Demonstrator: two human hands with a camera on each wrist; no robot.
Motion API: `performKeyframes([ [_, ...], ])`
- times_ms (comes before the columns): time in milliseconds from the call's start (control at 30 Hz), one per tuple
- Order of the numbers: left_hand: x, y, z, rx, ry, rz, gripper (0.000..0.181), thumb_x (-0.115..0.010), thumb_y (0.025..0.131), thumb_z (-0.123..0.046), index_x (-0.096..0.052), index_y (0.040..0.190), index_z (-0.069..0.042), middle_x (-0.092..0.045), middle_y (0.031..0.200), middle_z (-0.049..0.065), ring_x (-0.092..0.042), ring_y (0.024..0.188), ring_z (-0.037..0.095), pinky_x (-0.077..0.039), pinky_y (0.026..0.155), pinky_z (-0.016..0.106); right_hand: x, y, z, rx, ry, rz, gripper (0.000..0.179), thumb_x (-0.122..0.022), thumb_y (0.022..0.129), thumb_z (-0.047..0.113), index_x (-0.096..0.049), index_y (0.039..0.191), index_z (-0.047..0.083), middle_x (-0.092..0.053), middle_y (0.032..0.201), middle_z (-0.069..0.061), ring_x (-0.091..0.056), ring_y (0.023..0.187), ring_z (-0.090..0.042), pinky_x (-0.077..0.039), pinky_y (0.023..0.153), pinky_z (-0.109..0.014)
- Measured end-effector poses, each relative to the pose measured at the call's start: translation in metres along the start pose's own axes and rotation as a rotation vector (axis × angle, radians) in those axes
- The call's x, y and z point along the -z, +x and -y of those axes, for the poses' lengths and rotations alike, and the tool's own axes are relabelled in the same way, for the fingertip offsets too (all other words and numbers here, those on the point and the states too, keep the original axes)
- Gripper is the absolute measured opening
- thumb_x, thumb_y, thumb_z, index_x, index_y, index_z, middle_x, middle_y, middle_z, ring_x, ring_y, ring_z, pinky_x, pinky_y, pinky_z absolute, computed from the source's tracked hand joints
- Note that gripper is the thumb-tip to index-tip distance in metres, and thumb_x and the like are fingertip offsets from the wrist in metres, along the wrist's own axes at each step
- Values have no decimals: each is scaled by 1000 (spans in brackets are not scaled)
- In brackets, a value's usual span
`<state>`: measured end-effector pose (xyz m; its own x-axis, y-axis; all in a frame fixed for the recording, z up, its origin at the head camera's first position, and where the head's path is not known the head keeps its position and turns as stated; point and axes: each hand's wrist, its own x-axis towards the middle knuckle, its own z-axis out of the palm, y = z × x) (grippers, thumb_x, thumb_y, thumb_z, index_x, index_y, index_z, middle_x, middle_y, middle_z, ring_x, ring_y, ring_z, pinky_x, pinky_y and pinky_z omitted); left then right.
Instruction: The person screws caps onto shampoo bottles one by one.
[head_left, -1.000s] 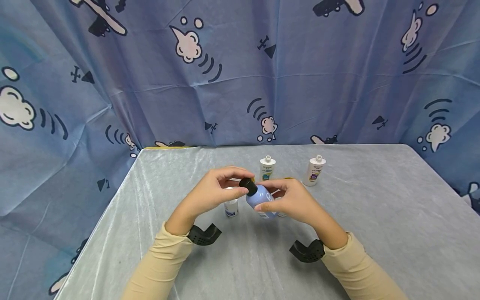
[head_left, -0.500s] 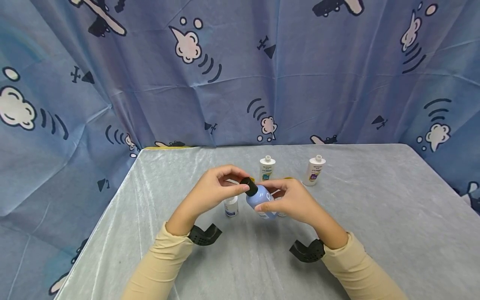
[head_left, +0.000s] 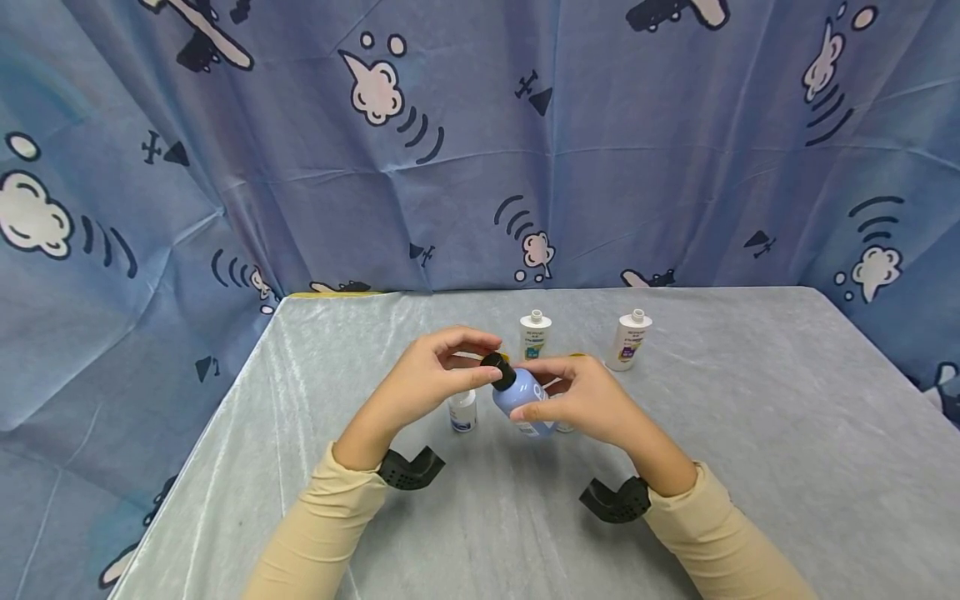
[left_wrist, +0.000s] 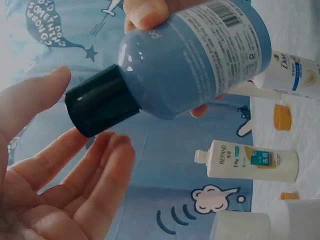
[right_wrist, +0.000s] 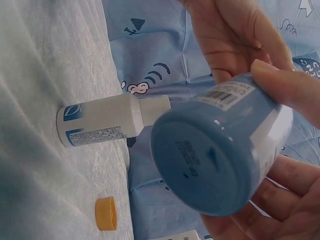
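Head view — right hand [head_left: 588, 396] gripping a blue bottle [left_wrist: 192, 62], left hand [head_left: 427, 375] curled round its black cap [left_wrist: 101, 102]

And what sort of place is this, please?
Probably a staged recording corner: a printed blue curtain hangs behind a grey cloth-covered table, and there are black wrist mounts.
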<state>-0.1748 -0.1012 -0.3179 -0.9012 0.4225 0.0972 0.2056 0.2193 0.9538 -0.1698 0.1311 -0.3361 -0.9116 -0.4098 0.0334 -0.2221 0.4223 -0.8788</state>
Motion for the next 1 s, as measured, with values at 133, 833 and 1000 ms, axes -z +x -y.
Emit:
performKeyframes([
  [133, -1, 1, -1, 48, 13, -29, 27, -76, 88, -18, -72, 114, -12, -71, 113, 8, -72, 96, 23, -58, 85, 33, -1, 0, 1, -20, 13, 6, 53, -88, 73, 25, -71, 120, 7, -74, 106, -12, -71, 86, -20, -59, 70, -32],
  [833, -2, -1, 3, -174, -49, 34, 24, -71, 89, 0, -71, 113, 4, -68, 116, 18, -70, 101, 20, -60, 85, 27, 4, -3, 2, -15, 12, 39, 55, -88, 73, 23, -71, 122, 5, -74, 104, -12, -71, 81, -18, -59, 68, -32],
  [1000, -6, 1, 3, -69, -92, -21, 30, -74, 88, -7, -71, 117, -1, -70, 119, 15, -72, 100, 19, -59, 88, 31, 5, -4, 5, -18, 55, 21, 55, -86, 75, 21, -68, 124, 2, -72, 107, -16, -70, 83, -17, -58, 68, -30],
])
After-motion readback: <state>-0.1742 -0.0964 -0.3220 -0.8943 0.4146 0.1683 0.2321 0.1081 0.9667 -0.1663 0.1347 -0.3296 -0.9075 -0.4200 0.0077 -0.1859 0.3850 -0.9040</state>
